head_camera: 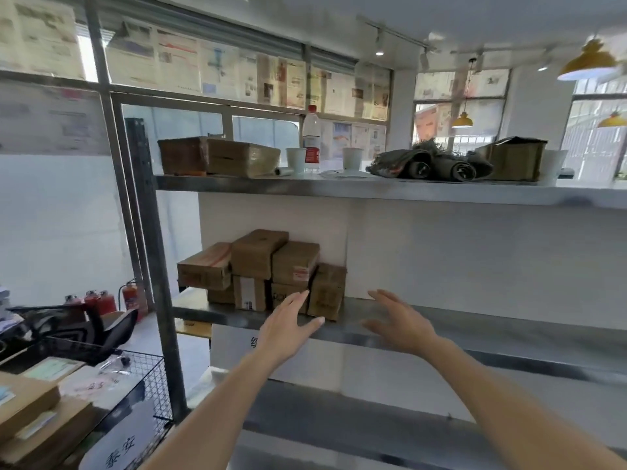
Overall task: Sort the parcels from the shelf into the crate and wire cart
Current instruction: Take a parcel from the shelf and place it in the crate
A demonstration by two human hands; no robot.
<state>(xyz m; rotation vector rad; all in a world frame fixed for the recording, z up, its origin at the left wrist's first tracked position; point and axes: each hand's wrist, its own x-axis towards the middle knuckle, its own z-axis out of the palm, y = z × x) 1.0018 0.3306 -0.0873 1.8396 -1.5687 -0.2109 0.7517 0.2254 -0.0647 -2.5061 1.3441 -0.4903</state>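
Wire cart (142, 385) at 8 o'clock holds flat cardboard boxes (30, 412); brown cardboard parcels (264, 269) stacked on steel shelf (441, 320) at centre; left hand (288, 323) and right hand (400, 323) both spread, grasping nothing, flanking rightmost tilted parcel (327, 291)

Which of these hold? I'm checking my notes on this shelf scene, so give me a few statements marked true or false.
1. Both hands are empty. True: the left hand and right hand reach with open fingers.
2. The parcels sit on the top shelf's right end. False: they are stacked on the middle shelf, at its left.
3. A bottle stands on the top shelf. True.
4. The wire cart is at the right. False: it is at lower left.
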